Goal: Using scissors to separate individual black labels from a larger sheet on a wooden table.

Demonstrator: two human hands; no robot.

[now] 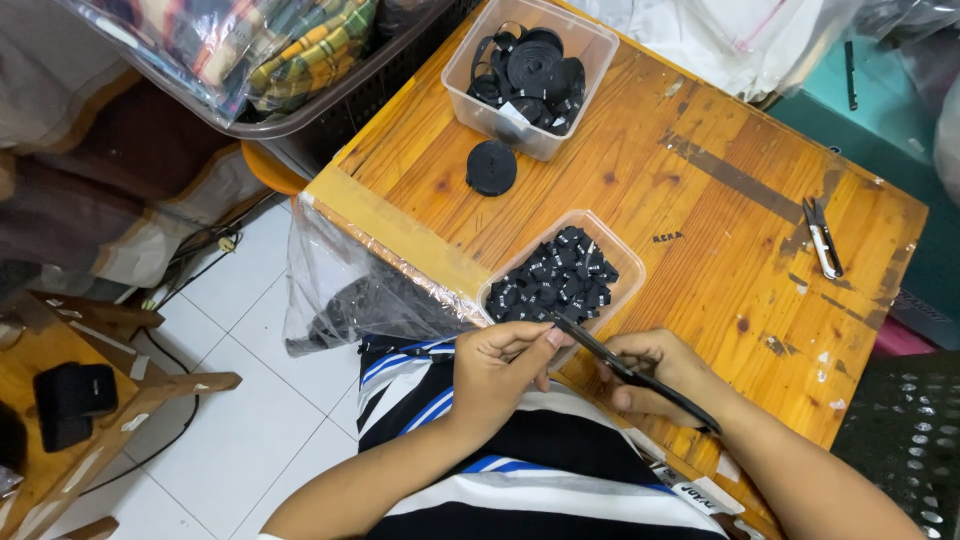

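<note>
My right hand [655,375] grips black scissors [632,372], blades pointing left toward my left hand. My left hand [497,362] pinches something small and dark at its fingertips, right at the scissor tips; I cannot tell exactly what it is. Both hands hover over the near edge of the wooden table [700,230], just below a clear plastic tub [627,270] filled with several small black cut pieces [560,280]. A black ribbon roll [491,167] lies on the table further back. Behind it a second clear tub [470,55] holds several black ribbon rolls [530,70].
Small thread snips [822,238] lie at the table's right. A clear plastic bag [350,290] hangs off the table's left edge. A basket of folded cloth [270,60] stands upper left. A wooden stool with a black item [70,400] sits at left on white tile floor.
</note>
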